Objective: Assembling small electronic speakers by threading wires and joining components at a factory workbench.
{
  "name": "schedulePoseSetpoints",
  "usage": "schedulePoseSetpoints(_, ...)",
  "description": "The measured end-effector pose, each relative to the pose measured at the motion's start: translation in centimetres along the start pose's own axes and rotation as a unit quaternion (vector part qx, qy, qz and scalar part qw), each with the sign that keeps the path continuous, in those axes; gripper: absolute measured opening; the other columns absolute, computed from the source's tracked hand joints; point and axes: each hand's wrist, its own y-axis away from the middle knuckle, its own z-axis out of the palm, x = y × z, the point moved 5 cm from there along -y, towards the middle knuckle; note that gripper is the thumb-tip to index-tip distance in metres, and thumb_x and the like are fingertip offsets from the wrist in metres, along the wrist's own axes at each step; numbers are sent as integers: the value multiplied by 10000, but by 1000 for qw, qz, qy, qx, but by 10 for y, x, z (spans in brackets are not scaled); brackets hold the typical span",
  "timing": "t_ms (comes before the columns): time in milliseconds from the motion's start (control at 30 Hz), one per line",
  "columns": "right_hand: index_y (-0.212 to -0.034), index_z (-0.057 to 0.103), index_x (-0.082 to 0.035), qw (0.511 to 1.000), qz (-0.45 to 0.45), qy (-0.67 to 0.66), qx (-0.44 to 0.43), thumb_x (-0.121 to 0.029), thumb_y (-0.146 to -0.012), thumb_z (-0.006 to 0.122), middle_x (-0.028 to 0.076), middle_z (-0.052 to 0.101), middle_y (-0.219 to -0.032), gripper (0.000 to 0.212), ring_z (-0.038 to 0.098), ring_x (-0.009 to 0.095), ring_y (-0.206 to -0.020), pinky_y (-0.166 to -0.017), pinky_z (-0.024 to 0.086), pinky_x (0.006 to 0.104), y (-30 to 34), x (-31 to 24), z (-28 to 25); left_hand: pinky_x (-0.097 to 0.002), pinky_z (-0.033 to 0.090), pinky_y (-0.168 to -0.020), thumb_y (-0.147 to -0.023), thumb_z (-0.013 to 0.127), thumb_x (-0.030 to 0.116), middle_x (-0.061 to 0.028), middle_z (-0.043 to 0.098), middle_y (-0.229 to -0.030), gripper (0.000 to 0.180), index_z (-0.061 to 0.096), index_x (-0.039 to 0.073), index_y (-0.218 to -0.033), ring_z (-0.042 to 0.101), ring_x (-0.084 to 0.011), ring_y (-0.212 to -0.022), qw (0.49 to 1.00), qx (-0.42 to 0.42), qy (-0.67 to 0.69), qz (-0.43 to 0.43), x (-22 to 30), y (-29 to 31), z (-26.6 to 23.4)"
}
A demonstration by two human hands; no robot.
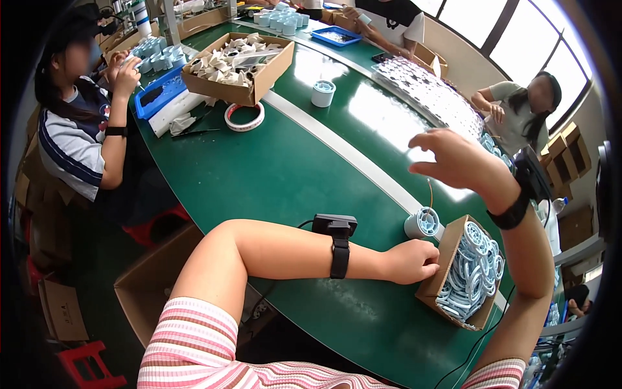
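Fingers of right hand [457, 161] wide apart, raised over green table [259, 172], left hand [411, 262] curled at carton [447, 264] of pale-blue rings [477, 272] (grip unclear, can't tell), blue cylinder [421, 223] nearby

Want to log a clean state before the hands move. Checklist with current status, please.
1. Right hand free: ok; raised over the table, fingers apart, nothing visible in it.
2. Left hand grip: cannot tell; it is at the left wall of the cardboard box, fingers partly hidden.
3. Pale blue rings on hand: ok; box heaped with them.
4. Nearest pale blue cup outside the box: ok; on the table beside it.
5. Tape roll away from both hands: ok; farther up the table.
6. Wrist straps on: ok; one black strap on each wrist.
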Motion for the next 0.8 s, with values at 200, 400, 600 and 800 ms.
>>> schedulePoseSetpoints(200, -1424, 487, -89, 999, -39, 13, 35, -344, -907, 721, 234, 577, -1328, 623, 613, 369, -1149, -993, 483, 429, -136, -21, 30, -402, 506, -738, -909, 656, 162, -163, 642, -866, 171, 647, -9, -914, 634, -314, -816, 999, -29, 15, -22, -3, 1, -1)
schedulePoseSetpoints(400, -1452, 446, -128, 974, 35, 28, 220, -341, -909, 727, 231, 578, -1283, 648, 567, 390, -1201, -1020, 460, 429, -195, -21, 62, -432, 514, -738, -879, 657, 158, -203, 659, -848, 176, 658, -16, -849, 643, -378, -817, 999, -3, 47, 0, -12, -2, 9)
schedulePoseSetpoints(600, -1370, 497, -101, 982, 19, -146, 121, -279, -848, 753, 226, 595, -1215, 608, 566, 412, -1158, -993, 466, 423, -210, 19, 75, -434, 515, -721, -869, 658, 150, -214, 664, -849, 162, 664, -11, -853, 645, -379, -818, 997, 4, 66, 41, -1, -5, 10)
schedulePoseSetpoints(800, -1234, 566, -45, 983, -40, -164, 73, -209, -782, 724, 226, 598, -1135, 506, 596, 403, -1058, -918, 488, 430, -137, -15, 58, -398, 508, -716, -910, 663, 175, -168, 656, -862, 182, 662, -6, -924, 637, -311, -790, 1000, -20, 22, 9, 8, 4, -9)
